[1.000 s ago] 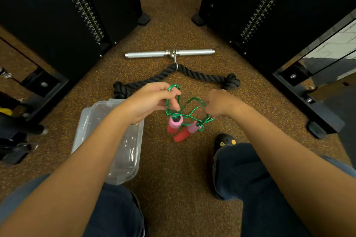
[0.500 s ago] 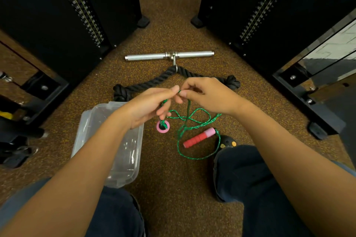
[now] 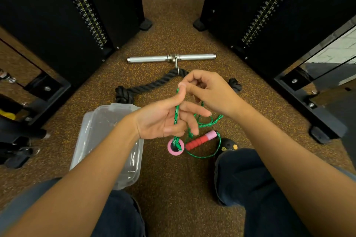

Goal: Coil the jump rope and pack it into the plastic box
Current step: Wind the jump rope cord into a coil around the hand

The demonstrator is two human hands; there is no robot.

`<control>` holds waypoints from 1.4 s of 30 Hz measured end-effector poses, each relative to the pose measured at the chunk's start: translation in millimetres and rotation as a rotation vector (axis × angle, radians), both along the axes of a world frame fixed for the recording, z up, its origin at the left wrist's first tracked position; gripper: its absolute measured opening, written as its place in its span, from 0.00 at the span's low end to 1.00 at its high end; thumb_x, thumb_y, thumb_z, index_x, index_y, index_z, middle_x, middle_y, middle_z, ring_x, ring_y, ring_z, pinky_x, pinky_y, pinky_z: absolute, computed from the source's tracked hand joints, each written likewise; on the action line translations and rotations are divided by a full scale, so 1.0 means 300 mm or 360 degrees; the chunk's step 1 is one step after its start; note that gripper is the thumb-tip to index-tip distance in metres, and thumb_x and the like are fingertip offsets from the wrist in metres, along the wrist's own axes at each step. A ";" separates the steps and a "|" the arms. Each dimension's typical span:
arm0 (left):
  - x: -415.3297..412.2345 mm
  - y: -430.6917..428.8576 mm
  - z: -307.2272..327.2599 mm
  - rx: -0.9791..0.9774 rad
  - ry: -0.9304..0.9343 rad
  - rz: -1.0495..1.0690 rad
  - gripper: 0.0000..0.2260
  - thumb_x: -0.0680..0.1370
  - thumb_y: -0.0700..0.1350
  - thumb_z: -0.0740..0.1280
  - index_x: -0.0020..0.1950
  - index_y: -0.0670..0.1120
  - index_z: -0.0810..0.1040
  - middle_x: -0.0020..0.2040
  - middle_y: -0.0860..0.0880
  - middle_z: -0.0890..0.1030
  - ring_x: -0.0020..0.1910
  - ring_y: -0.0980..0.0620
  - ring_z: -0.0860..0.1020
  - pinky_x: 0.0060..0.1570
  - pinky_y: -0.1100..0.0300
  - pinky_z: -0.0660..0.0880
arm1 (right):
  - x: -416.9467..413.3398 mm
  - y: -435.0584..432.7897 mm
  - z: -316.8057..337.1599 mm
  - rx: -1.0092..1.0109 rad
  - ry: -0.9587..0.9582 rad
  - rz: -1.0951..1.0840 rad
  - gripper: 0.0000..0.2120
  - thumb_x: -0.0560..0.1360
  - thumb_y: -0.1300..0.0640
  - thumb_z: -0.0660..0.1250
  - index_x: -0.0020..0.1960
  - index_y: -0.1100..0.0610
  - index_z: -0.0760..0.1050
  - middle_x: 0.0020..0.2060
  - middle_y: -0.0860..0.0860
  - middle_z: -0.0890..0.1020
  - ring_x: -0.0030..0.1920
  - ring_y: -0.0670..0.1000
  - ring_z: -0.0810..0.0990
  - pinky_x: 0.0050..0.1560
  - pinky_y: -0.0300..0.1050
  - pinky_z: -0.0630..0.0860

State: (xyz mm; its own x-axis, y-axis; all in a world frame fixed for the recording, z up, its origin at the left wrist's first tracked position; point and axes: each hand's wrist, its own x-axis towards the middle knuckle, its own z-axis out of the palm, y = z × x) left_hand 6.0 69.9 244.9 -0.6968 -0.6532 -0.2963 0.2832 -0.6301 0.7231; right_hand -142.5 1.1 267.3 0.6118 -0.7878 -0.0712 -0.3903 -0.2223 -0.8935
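The green jump rope (image 3: pixel 209 121) has two red handles with pink ends. One handle (image 3: pixel 200 140) lies on the floor, with a rope loop curving round it. The other handle (image 3: pixel 175 147) hangs end-on just below my left hand (image 3: pixel 165 121). That hand is palm up with its fingers spread, and a taut stretch of rope runs across the palm along the thumb. My right hand (image 3: pixel 210 92) pinches the rope at the tip of my left thumb. The clear plastic box (image 3: pixel 100 131) stands open on the floor under my left forearm.
A black knotted rope attachment (image 3: pixel 150 86) and a steel bar (image 3: pixel 152 58) lie on the floor beyond my hands. Black weight machines (image 3: pixel 57 25) flank both sides. My knees and a dark shoe (image 3: pixel 229 145) are at the bottom.
My left hand has turned palm up and spread its fingers. My right hand has drawn the rope taut up along the left thumb. The hanging handle has shifted slightly right, away from the box.
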 end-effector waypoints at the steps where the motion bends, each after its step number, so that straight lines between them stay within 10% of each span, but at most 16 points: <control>1: 0.001 0.001 0.001 -0.0023 0.0069 -0.0016 0.26 0.73 0.64 0.54 0.44 0.48 0.85 0.35 0.48 0.85 0.17 0.63 0.67 0.28 0.66 0.62 | -0.002 0.000 -0.005 0.0009 0.0060 0.0038 0.11 0.74 0.53 0.66 0.45 0.62 0.78 0.35 0.58 0.78 0.33 0.50 0.73 0.37 0.50 0.73; 9: 0.061 -0.041 0.005 0.0098 0.0900 0.0474 0.21 0.81 0.50 0.52 0.62 0.37 0.76 0.59 0.40 0.80 0.49 0.46 0.82 0.51 0.55 0.77 | -0.010 0.003 -0.008 -0.0064 0.0459 0.0245 0.14 0.80 0.52 0.55 0.41 0.54 0.74 0.27 0.44 0.73 0.26 0.42 0.72 0.36 0.42 0.70; 17: 0.064 -0.050 -0.017 0.0045 0.0131 0.1311 0.21 0.82 0.52 0.48 0.62 0.42 0.74 0.62 0.45 0.78 0.62 0.50 0.77 0.58 0.57 0.76 | 0.011 0.043 -0.013 -0.0272 0.0685 0.0585 0.09 0.80 0.51 0.56 0.42 0.52 0.70 0.31 0.41 0.70 0.30 0.39 0.69 0.31 0.33 0.63; 20: 0.028 -0.051 -0.040 0.0001 -0.0222 0.1208 0.20 0.82 0.50 0.49 0.62 0.41 0.74 0.61 0.46 0.78 0.60 0.53 0.77 0.58 0.61 0.75 | 0.024 0.071 -0.004 -0.0438 0.0681 0.0719 0.14 0.78 0.53 0.59 0.36 0.43 0.62 0.30 0.40 0.67 0.30 0.39 0.66 0.32 0.37 0.61; 25: -0.001 -0.043 -0.042 -0.0012 -0.0572 0.0979 0.18 0.81 0.48 0.53 0.59 0.39 0.76 0.51 0.46 0.81 0.47 0.56 0.81 0.46 0.67 0.78 | 0.018 0.055 0.013 -0.0519 0.0651 0.0698 0.08 0.76 0.52 0.62 0.49 0.54 0.77 0.31 0.40 0.71 0.31 0.39 0.70 0.36 0.37 0.69; 29: -0.011 -0.025 -0.005 -0.0061 -0.0660 0.0488 0.21 0.79 0.55 0.51 0.51 0.43 0.78 0.40 0.45 0.85 0.35 0.54 0.82 0.38 0.66 0.79 | -0.010 0.006 0.053 -0.0543 0.0491 0.0513 0.13 0.68 0.46 0.72 0.38 0.55 0.75 0.30 0.43 0.73 0.31 0.42 0.72 0.36 0.35 0.68; 33: -0.022 -0.012 0.018 -0.0120 -0.0690 0.0108 0.33 0.74 0.64 0.45 0.50 0.44 0.82 0.28 0.46 0.80 0.21 0.56 0.67 0.40 0.66 0.75 | -0.034 -0.017 0.077 -0.0510 0.0364 0.0353 0.16 0.64 0.45 0.74 0.34 0.54 0.71 0.25 0.42 0.68 0.28 0.40 0.69 0.31 0.31 0.63; 37: -0.009 -0.012 0.021 -0.0027 -0.0127 0.0068 0.34 0.75 0.64 0.47 0.39 0.42 0.85 0.14 0.54 0.67 0.16 0.59 0.62 0.24 0.68 0.64 | -0.038 -0.020 0.065 -0.0377 0.0236 0.0226 0.23 0.66 0.41 0.69 0.34 0.61 0.69 0.24 0.46 0.66 0.26 0.44 0.63 0.29 0.34 0.60; 42: 0.040 -0.044 0.017 0.0025 0.0934 0.0045 0.26 0.81 0.52 0.49 0.54 0.34 0.79 0.17 0.49 0.59 0.21 0.55 0.59 0.30 0.63 0.61 | -0.011 0.004 0.004 -0.0333 0.0440 0.0257 0.17 0.79 0.46 0.54 0.40 0.57 0.70 0.28 0.47 0.70 0.28 0.43 0.69 0.33 0.39 0.64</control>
State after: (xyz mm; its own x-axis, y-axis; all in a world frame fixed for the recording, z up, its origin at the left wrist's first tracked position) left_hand 18.1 56.6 249.9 -0.7295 -0.6727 0.1239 0.6503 -0.6259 0.4306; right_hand -145.8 2.2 268.4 0.7092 -0.6980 -0.0988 -0.5555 -0.4671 -0.6879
